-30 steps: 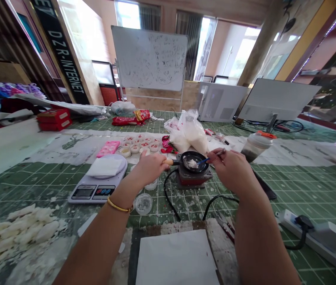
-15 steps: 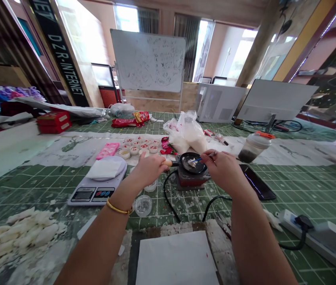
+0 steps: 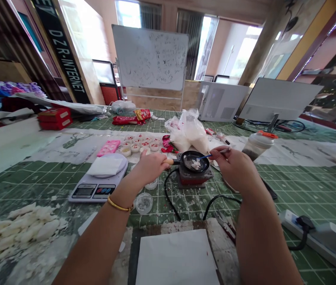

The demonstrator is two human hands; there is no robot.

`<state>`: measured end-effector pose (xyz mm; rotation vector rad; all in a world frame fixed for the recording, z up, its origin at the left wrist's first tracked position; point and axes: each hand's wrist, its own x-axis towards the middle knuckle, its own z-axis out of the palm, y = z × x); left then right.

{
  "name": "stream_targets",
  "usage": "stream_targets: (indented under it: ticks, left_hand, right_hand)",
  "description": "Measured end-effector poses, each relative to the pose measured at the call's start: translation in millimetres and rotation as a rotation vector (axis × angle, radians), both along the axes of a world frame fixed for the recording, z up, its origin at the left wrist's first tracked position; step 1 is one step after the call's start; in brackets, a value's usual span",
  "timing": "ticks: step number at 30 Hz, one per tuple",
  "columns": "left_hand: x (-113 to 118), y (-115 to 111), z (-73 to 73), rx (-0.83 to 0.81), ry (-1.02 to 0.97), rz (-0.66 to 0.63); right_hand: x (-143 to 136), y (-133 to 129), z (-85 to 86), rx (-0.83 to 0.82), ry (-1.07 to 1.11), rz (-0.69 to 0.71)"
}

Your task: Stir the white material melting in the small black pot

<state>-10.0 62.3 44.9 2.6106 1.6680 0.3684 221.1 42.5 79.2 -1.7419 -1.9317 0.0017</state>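
My left hand [image 3: 152, 166] is closed round the wooden handle of a small black frying pan [image 3: 188, 169]. The pan rests on a small dark red hotplate [image 3: 194, 180] with a black cord. White clumps [image 3: 196, 164] of material sit inside the pan. My right hand [image 3: 228, 161] pinches a thin blue stick [image 3: 206, 156], whose lower end reaches over the pan toward the clumps. Whether its tip touches them is hard to see. Just behind the pan stands a clear plastic bag [image 3: 191, 132] of white material.
Left of the pan are a kitchen scale [image 3: 96, 190], a pink block [image 3: 108, 147], several small cups [image 3: 135, 147] and a clear cup [image 3: 144, 203]. White chunks [image 3: 28, 229] lie at lower left. A lidded shaker [image 3: 258, 144], a phone [image 3: 270, 189] and a power strip [image 3: 319, 233] are at right.
My right hand has moved right and slightly up with the stick, now covering part of the phone and shaker. The white clumps sit farther right in the pan. My left hand stays on the handle.
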Motion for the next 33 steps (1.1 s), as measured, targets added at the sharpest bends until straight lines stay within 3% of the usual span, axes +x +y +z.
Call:
stream_targets:
  ticks: [6, 11, 16, 20, 24, 29, 33]
  left_hand:
    - [-0.4, 0.7, -0.4, -0.002, 0.009, 0.005]
    - [-0.5, -0.4, 0.2, 0.014, 0.014, -0.021]
    - [-1.0, 0.0, -0.1, 0.009, 0.003, -0.01]
    - [-1.2, 0.6, -0.7, 0.01, 0.007, -0.009]
    - [-1.3, 0.9, -1.3, 0.017, 0.0, -0.002]
    - [-0.9, -0.2, -0.7, 0.017, 0.005, -0.023]
    - [-1.1, -1.0, -0.6, 0.019, 0.009, -0.02]
  right_hand:
    - [3.9, 0.7, 1.0, -0.105, -0.057, -0.007]
    - [-0.3, -0.9, 1.7, -0.029, -0.04, -0.018]
    - [-1.5, -1.2, 1.3, -0.093, -0.054, 0.025]
    - [1.4, 0.1, 0.8, -0.008, -0.069, -0.047]
    - [1.3, 0.5, 1.3, -0.081, -0.105, -0.02]
    - [1.5, -0.5, 1.7, 0.022, -0.066, -0.062]
    - [-0.1, -0.8, 1.1, -0.076, -0.076, -0.007]
